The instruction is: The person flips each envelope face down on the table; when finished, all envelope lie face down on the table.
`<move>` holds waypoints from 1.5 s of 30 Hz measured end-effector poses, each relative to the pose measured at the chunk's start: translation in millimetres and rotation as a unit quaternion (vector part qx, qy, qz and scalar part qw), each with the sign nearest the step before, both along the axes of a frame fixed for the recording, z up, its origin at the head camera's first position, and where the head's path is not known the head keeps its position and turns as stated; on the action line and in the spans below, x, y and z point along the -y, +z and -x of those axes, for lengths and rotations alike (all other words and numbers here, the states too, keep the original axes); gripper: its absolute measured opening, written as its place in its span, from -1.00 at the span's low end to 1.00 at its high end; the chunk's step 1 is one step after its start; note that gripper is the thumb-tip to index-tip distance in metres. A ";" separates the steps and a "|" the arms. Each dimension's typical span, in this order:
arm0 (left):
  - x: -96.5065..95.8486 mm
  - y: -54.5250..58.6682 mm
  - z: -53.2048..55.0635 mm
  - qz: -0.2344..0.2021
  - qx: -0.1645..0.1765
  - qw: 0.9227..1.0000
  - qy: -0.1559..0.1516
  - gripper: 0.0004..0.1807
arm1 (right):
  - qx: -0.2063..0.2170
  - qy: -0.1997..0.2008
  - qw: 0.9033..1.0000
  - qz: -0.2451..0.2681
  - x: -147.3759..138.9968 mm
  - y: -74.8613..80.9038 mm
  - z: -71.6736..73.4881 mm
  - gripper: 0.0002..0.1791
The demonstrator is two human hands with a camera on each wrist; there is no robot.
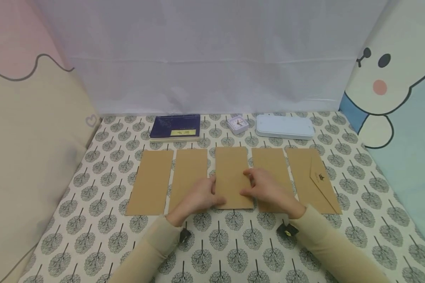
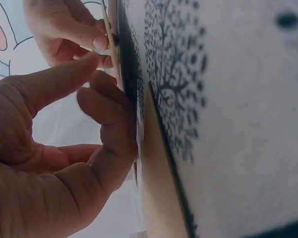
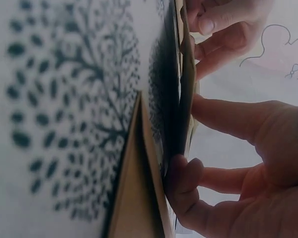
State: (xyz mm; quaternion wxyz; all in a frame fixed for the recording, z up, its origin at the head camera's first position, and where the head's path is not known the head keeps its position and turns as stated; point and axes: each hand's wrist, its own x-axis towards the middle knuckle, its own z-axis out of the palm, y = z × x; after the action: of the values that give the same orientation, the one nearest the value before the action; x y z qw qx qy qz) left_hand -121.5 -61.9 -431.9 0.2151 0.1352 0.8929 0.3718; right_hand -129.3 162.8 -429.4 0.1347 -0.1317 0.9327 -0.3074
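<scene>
A plain brown paper envelope [image 1: 232, 173] lies in the middle of a row of several. At its left edge, my left hand [image 1: 200, 193] grips it low down, with the thumb over its face. My right hand [image 1: 268, 187] holds the right edge, thumb and forefinger on the paper. Seen from the right wrist, the envelope [image 3: 187, 79] stands slightly above the cloth over a dark shadow, the right fingers [image 3: 185, 191] curled at its edge. In the left wrist view, the left thumb and fingers bend close to that envelope's near side.
Brown envelopes flank the middle one, two left [image 1: 150, 182] and two right; the far-right envelope [image 1: 302, 177] shows a pointed flap with a dark emblem. Behind the row are a dark blue book [image 1: 175, 124], a small square clock [image 1: 238, 124] and a pale blue case [image 1: 285, 126]. Curtains surround the tree-patterned tablecloth [image 1: 92, 236].
</scene>
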 end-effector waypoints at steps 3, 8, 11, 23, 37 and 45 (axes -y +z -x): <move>-1.4 -0.3 0.0 0.012 0.008 1.000 -0.005 -0.58 | 0.000 -0.004 1.000 -0.022 2.1 -1.2 -1.8 -0.25; -3.5 -0.5 0.0 0.024 0.011 1.000 0.002 -0.63 | 0.002 -0.011 0.999 -0.053 6.2 0.8 -3.7 -0.25; -4.2 -0.3 0.1 0.027 0.010 1.000 0.005 -0.64 | 0.000 -0.013 0.999 -0.048 6.5 1.4 -4.3 -0.24; -18.4 4.7 8.3 0.009 -0.038 0.999 -0.014 -0.20 | -0.020 -0.075 0.997 -0.008 -27.8 3.0 -12.7 -0.16; -85.0 -1.1 4.6 -0.043 -0.026 0.996 -0.076 -0.23 | 0.003 -0.115 0.990 -0.083 -73.4 13.7 -20.2 -0.24; -94.0 -0.6 8.1 -0.056 -0.025 0.994 -0.093 -0.33 | 0.025 -0.127 0.990 -0.055 -82.3 14.1 -20.7 -0.27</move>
State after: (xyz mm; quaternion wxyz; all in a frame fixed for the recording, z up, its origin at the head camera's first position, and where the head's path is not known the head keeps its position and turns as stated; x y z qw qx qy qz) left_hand -129.7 32.1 -432.4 0.2189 0.2390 0.8591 0.3961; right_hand -108.6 245.0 -415.2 0.1253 0.0034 0.9537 -0.2734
